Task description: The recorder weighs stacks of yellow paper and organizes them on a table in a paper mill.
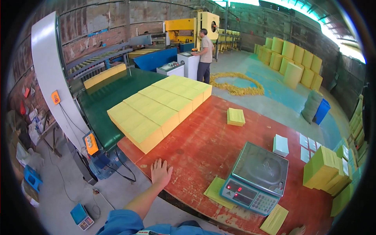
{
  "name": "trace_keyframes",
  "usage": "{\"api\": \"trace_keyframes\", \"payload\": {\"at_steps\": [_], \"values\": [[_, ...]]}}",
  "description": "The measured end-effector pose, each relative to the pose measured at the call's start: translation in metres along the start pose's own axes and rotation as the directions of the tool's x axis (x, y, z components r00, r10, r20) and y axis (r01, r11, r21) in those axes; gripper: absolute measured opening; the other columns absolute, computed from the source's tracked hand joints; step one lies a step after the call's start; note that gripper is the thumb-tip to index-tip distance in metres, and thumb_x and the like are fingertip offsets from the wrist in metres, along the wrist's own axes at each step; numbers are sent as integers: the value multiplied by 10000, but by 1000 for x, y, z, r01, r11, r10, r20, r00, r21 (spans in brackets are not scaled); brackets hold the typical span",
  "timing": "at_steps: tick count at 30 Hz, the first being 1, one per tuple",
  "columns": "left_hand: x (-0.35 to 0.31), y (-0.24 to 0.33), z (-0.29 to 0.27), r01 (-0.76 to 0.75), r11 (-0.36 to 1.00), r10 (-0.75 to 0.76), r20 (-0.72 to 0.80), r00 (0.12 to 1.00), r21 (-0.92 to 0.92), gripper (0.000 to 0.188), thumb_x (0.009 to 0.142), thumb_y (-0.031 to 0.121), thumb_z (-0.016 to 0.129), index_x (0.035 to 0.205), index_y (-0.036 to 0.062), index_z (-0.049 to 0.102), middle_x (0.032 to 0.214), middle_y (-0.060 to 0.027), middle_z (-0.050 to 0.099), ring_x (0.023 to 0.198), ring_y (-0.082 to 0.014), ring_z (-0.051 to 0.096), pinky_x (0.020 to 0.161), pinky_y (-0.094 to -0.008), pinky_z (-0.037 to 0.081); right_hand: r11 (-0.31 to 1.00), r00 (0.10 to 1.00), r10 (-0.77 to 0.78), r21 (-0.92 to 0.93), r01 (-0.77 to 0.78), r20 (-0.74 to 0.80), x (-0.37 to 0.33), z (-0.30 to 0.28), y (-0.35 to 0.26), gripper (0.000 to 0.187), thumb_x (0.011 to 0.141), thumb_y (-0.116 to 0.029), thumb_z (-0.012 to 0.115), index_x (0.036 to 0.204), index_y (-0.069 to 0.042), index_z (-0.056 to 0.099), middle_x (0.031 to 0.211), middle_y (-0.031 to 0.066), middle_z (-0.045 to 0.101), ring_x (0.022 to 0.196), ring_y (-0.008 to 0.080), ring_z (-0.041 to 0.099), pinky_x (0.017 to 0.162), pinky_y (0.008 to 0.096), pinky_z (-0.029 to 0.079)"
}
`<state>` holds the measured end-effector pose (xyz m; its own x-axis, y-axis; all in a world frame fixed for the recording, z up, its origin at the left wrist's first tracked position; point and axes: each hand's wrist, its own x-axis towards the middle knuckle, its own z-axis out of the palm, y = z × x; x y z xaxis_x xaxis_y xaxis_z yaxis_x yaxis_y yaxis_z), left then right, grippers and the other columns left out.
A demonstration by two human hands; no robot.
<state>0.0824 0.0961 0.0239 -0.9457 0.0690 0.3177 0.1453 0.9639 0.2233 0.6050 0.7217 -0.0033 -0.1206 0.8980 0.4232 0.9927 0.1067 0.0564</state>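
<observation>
My left hand (161, 172) lies flat on the near left edge of the red table (188, 156), fingers spread and holding nothing. Just beyond it, large stacks of yellow paper (156, 103) stand side by side in a block. At the bottom right, only part of my right hand (299, 230) shows, its fingers stretched out on the table edge near a yellow paper sheet (275, 219). Between my hands sits a digital scale (258, 168) with a metal pan and lit red digits. More yellow paper (219, 192) pokes out from under the scale's left side.
A small yellow stack (235, 116) and a white pad (280, 145) lie farther back; yellow stacks (323, 168) stand at right. A green conveyor belt (105, 98) adjoins the table. A person (205, 55) stands at a machine console. A second scale (82, 216) sits on the floor.
</observation>
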Motion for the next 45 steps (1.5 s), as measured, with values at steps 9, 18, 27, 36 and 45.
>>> {"api": "trace_keyframes", "payload": {"at_steps": [9, 18, 27, 36, 45], "values": [[-1, -1, -1, -27, 1000, 27, -4, 1000, -6, 539, 965, 444, 504, 1326, 45, 530, 1462, -222, 437, 1402, -358, 353, 1170, -524, 232, 1000, 999, -9, -10, 9, -51, 2, 12, 6, 355, 911, -274, 488, 1196, -113, 626, 1188, 97, 644, 1083, 338, 613, 877, 534, 489], [0, 2, -4, -13, 1000, 13, 15, 1000, 8, 546, 961, 446, 511, 1334, 48, 520, 1457, -223, 439, 1402, -360, 351, 1169, -528, 229, 995, 995, 57, -82, -50, 82, 1, 1, 0, 404, 927, -290, 456, 1294, -151, 554, 1264, 87, 598, 1140, 320, 588, 900, 521, 495], [1, 2, -4, -16, 1000, 16, 10, 1000, 6, 546, 961, 444, 508, 1337, 48, 517, 1464, -221, 428, 1401, -360, 349, 1166, -531, 235, 991, 1000, -1, -133, 2, 14, 0, 0, 0, 346, 932, -261, 453, 1200, -118, 619, 1221, 73, 620, 1106, 285, 604, 850, 472, 524], [0, 3, -5, -10, 1000, 10, 8, 1000, -14, 571, 964, 447, 501, 1388, 64, 479, 1466, -218, 430, 1399, -356, 355, 1167, -526, 240, 999, 999, 34, 33, -35, 20, 11, 13, 2, 375, 917, -171, 466, 1258, -68, 584, 1302, 130, 590, 1218, 318, 540, 981, 478, 449], [0, 3, -6, -7, 1000, 7, 10, 1000, -2, 559, 971, 454, 491, 1373, 66, 505, 1467, -218, 432, 1396, -358, 360, 1168, -520, 234, 999, 997, 26, 50, -23, -67, 2, 8, 2, 365, 928, -276, 466, 1203, -97, 626, 1239, 112, 624, 1118, 297, 603, 879, 545, 500]]}}
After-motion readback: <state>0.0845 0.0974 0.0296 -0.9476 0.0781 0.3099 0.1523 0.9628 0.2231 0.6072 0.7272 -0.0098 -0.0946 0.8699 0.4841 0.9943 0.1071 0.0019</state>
